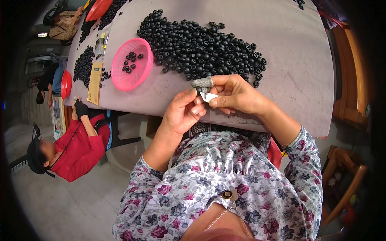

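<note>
Here, the left hand (pixel 179 110) pinches a small black piece (pixel 197 91) with its thumb and fingers, right at the near edge of the table (pixel 293 76). The right hand (pixel 238 95) grips a pointy white bit (pixel 209 97) close beside the black piece; I cannot tell if the two touch. A grey cover (pixel 202 82) sits on one right finger. Just past the hands lies a big pile of round black pieces (pixel 201 48). Left of it, a pink basket (pixel 145 68) holds a few more.

Smooth black plastic pieces (pixel 203 50), pink plastic basket (pixel 139 76), matt tablecloth (pixel 291 60), rough finger cover (pixel 202 82)
</note>
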`<state>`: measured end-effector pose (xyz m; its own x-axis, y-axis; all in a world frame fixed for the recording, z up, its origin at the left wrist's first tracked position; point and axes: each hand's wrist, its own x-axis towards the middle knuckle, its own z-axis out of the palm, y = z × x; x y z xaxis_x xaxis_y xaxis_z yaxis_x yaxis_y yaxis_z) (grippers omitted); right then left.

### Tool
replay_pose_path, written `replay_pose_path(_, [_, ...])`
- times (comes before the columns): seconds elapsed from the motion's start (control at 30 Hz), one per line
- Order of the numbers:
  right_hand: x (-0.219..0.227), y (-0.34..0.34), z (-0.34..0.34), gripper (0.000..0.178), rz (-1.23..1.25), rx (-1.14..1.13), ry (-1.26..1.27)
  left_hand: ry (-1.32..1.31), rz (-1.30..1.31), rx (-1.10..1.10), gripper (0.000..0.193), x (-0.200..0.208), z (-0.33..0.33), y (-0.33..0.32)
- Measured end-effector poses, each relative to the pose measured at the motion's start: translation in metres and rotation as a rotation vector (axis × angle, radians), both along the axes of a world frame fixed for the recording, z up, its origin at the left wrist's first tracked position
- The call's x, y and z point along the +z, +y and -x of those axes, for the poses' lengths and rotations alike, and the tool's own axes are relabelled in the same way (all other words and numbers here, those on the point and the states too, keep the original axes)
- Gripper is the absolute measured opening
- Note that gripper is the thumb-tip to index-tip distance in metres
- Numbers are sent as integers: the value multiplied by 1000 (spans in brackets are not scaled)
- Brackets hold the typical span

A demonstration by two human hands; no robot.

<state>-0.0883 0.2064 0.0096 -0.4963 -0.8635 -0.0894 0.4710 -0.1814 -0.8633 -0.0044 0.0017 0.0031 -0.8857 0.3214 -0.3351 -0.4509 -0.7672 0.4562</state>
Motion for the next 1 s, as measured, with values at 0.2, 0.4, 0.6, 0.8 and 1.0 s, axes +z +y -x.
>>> replay_pose_path(0.2, [-1, 0, 0, 29, 4, 0, -5, -8, 6, -4, 18, -1, -1, 0])
replay_pose_path(0.4, [-4, 0, 1, 28, 21, 16, -27, 12, 58, -6, 18, 2, -1, 0])
replay_pose_path(0.6, [0, 0, -1, 28, -6, 0, -4, -53, 10, 24, 18, -3, -3, 0])
replay_pose_path(0.8, [-1, 0, -2, 28, -27, -11, 17, -91, 15, 36, 18, -2, -4, 3])
replay_pose_path(1.0, [0, 0, -1, 24, -22, -6, -5, -112, 2, 25, 18, 1, -4, 3])
